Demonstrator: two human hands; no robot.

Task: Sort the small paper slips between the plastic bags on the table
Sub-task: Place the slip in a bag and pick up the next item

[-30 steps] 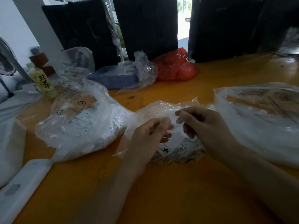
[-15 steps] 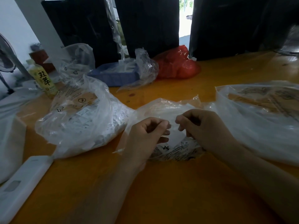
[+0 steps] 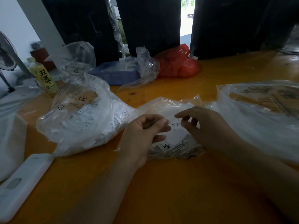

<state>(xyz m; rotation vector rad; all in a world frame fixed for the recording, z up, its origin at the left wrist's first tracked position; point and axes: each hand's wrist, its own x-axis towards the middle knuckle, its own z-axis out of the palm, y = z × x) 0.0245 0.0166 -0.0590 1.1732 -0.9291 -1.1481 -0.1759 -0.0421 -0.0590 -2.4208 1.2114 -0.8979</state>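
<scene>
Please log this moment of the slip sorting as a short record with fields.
surface: orange table
middle bag: clear, printed, under both hands
left hand: fingers curled over the middle bag; a held slip cannot be told
right hand: fingers bent, over the same bag
left bag: bulging with paper slips
right bag: clear, lying fairly flat
behind: red bag, blue tray, bottle

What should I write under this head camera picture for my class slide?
Two hands, left hand and right hand, work at a small clear bag between two fuller bags.
</scene>
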